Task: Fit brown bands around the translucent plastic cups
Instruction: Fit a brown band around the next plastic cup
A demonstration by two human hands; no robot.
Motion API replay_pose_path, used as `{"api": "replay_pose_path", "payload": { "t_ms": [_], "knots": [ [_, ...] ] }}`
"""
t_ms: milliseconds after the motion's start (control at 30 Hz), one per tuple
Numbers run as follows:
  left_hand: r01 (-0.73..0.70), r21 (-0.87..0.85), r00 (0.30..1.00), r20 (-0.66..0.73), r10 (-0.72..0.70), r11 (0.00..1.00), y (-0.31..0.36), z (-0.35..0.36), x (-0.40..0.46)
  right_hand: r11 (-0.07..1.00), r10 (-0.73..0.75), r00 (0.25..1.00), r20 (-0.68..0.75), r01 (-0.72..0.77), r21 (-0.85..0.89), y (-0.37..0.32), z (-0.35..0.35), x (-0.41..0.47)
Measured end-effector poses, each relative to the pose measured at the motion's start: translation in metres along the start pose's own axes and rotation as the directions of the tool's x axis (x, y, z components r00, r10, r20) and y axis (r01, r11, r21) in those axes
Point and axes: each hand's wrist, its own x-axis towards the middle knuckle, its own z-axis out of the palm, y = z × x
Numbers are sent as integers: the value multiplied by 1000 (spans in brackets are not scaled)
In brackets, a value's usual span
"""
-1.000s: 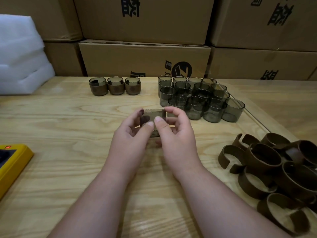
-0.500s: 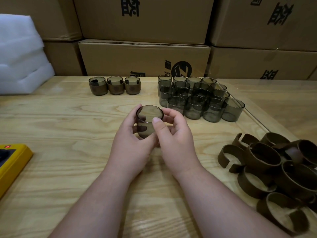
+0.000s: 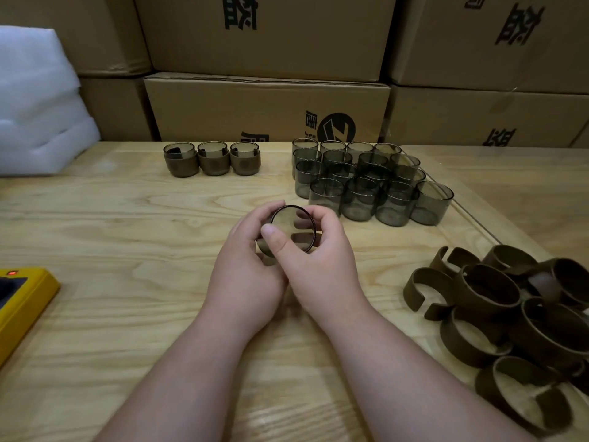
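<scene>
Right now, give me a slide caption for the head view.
Both hands hold a translucent cup with a brown band; three banded cups stand behind.

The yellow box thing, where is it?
In the head view the yellow device lies at the table's left edge, below the white foam and left of the left hand.

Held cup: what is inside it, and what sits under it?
The held cup looks empty; fingers of both hands show through its translucent wall. Beneath it, the left hand and right hand cover the brown band and table.
</scene>
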Motion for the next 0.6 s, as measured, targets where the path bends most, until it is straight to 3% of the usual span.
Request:
{"api": "replay_pose_path", "payload": {
  "t_ms": [400,600],
  "knots": [
    [-81,38,996,33,80,996,1,3,-5,999,16,992,-123,-10,50,2,-4,4],
    [-28,-16,999,16,28,999,0,3,-3,995,39,989,-145,-25,99,2,-4,5]
  ]
}}
